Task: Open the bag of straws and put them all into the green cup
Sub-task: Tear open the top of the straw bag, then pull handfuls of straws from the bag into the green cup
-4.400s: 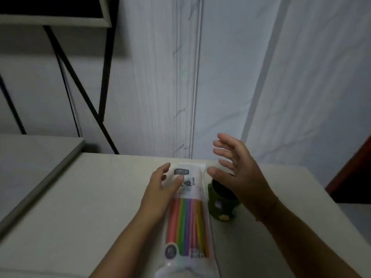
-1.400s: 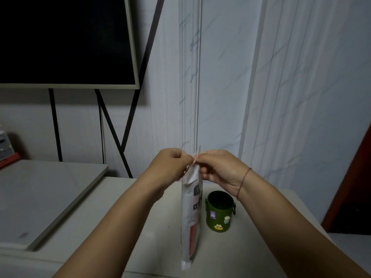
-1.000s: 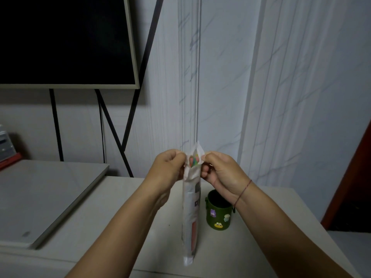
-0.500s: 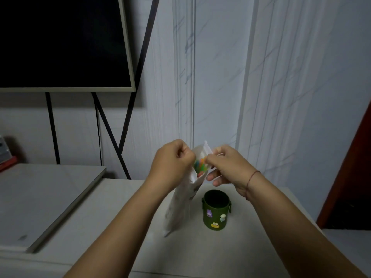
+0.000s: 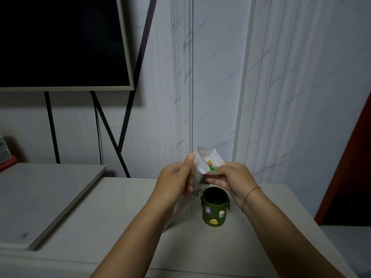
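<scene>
Table [image 5: 120, 207] | green cup [image 5: 214, 212] upright | opened bag [image 5: 200, 159] holds coloured straws [image 5: 211, 165]

A dark, pale-framed screen [image 5: 60, 41] stands on black legs [image 5: 109, 127] before the marbled wall [image 5: 220, 77]. A grey board [image 5: 40, 197] lies at left.

The bag [image 5: 201, 166] is a whitish, see-through plastic pouch pinched at its top between the left hand [image 5: 176, 180] and the right hand [image 5: 233, 177]. Its mouth gapes open and tilts toward the right hand, and its blurred body slants down behind the left wrist. Green, orange and pink straws [image 5: 211, 165] show their ends inside the mouth. The green cup [image 5: 214, 210] stands upright and open-topped just below the right hand, with small cartoon stickers on its side.
</scene>
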A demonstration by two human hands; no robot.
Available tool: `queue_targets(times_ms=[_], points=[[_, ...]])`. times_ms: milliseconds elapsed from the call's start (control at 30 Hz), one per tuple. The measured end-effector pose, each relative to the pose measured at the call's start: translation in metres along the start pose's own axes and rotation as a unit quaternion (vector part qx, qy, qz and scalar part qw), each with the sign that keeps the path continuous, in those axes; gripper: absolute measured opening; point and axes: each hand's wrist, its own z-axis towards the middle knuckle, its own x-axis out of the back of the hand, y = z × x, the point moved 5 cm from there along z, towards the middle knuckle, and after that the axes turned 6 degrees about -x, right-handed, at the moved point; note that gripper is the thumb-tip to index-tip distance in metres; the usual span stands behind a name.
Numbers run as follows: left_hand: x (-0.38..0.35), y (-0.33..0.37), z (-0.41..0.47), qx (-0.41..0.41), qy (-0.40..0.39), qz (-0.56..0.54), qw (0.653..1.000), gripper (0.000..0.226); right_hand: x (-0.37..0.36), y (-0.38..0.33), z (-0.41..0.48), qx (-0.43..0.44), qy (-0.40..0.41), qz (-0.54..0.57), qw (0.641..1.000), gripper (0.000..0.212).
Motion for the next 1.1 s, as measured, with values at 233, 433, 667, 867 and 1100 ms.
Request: queue_targets(times_ms=[233,433,667,867,1100], points=[[-0.046,-0.077,-0.04,0.325,-0.065,-0.408,0.851,0.087,0.003,0.022,0.001,0.027,-0.038,0.131,0.99,0.021],[-0.036,-0.1,-0.015,0.237,0.096,-0.564,0.785,0.055,0.018,0.056,0.004,0.01,-0.041,0.107,0.993,0.02],[-0.019,-0.112,0.006,0.124,0.126,-0.497,0.849,0.029,0.023,0.081,0.015,-0.014,-0.038,0.144,0.989,0.025],[-0.015,-0.097,0.001,0.005,0.11,-0.355,0.928,0.051,0.0,0.09,0.021,-0.086,-0.096,0.321,0.938,0.053],[0.0,-0.089,-0.004,-0.078,0.117,-0.271,0.952,0.041,0.001,0.089,0.019,-0.069,-0.061,0.346,0.934,0.032]])
